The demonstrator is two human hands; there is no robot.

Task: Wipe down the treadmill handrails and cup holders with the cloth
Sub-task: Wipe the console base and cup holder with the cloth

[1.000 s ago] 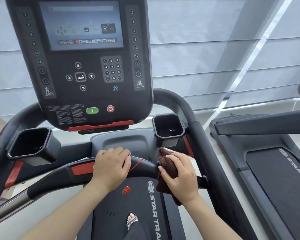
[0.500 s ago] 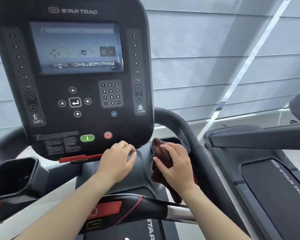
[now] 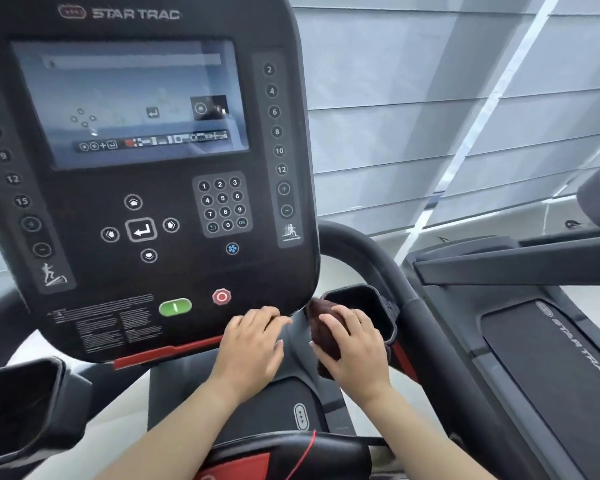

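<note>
Room: pale pleated blinds (image 3: 430, 98) across the upper right of the frame, daylight behind; second treadmill (image 3: 541, 358) at right.
Console: large dark panel (image 3: 136, 168) filling the upper left, screen lit, green and red buttons low on its face.
Handrail: thick dark tube (image 3: 371, 258) arching from behind the console down the right centre; rigid, smooth, likely slick under a damp wipe.
Left cup holder: dark pocket (image 3: 21, 403) at lower left, not being touched.
Right cup holder: square black well (image 3: 378, 306) just below the console's lower right corner, hard-walled, corners likely to trap grime.
Left hand (image 3: 253, 344): centre of frame, fingers loosely curled, resting at the console's lower edge; grip empty, holding nothing.
Right hand (image 3: 354, 348): just right of centre, grip closed over the cloth, pressing it at the near rim of the right cup holder.
Cloth (image 3: 323, 327): dark brown, bunched, centre right; soft, light, limp, easy to crumple.
Where to hold: best kept wadded in the palm, fingertips pushing a fold down into the well and along its walls.
</note>
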